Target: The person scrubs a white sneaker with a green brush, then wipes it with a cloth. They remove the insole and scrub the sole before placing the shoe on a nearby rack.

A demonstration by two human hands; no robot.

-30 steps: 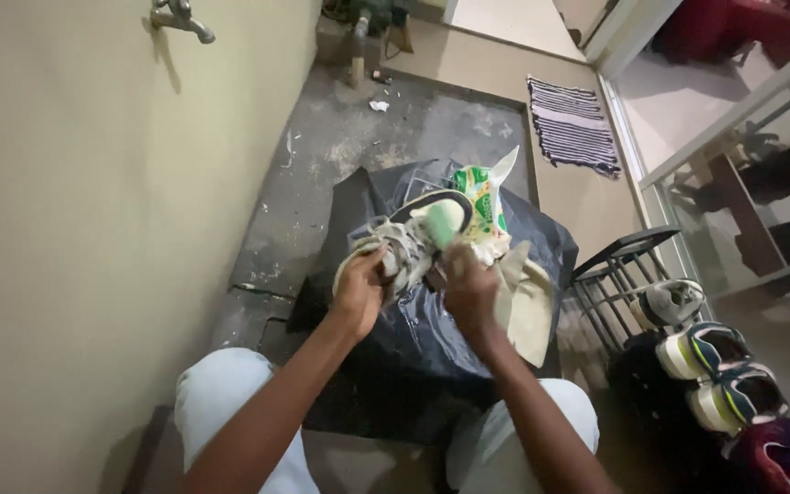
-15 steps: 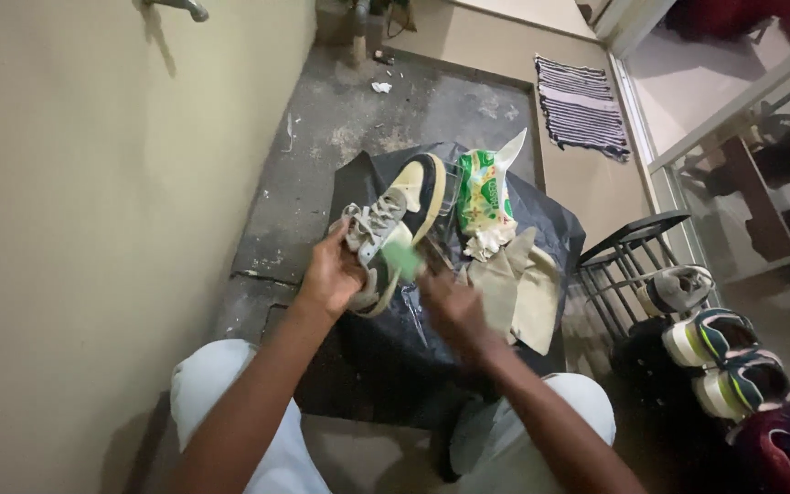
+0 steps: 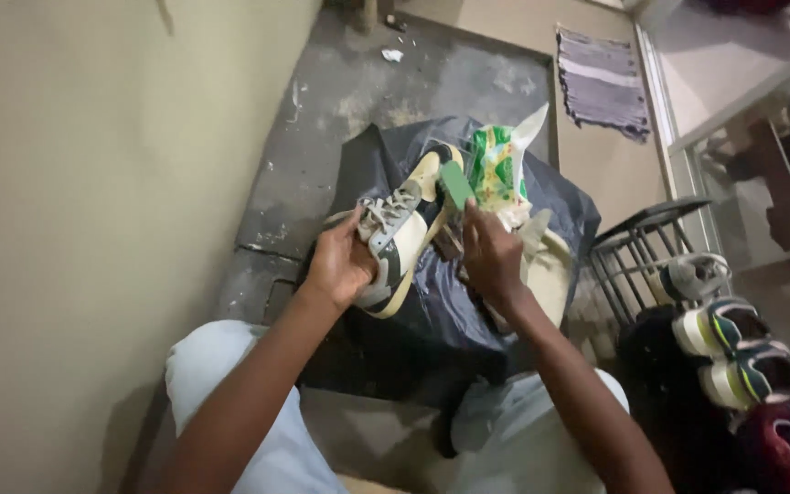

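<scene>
Head view, person seated on the floor. The fingers of the left hand [image 3: 338,265] are closed around the heel end of a cream and dark sneaker [image 3: 401,233], thumb on the laced upper, holding it raised above a dark plastic sheet [image 3: 441,311] spread on the grey concrete floor [image 3: 386,82]. The fingers of the right hand [image 3: 491,256] are curled around a small green block [image 3: 456,186], apparently a sponge or brush, pressed against the sneaker's sole edge near the toe. Whether a further item lies under the right palm cannot be told.

Compared with half a second earlier, the sneaker is turned so that its toe points up and away, towards the far end of the sheet, and the green block sits at the toe end rather than low beside the laces. Both hands appear higher and closer together.

Just beyond the toe stands a green and yellow printed packet [image 3: 496,169], touching a pale cloth [image 3: 550,265] that lies on the sheet to the right of the right hand. Further right are a dark wire rack [image 3: 637,247] and a row of sports shoes [image 3: 724,338]. A striped mat [image 3: 603,82] lies at the far end of the floor; a beige wall [image 3: 93,183] fills the left.
</scene>
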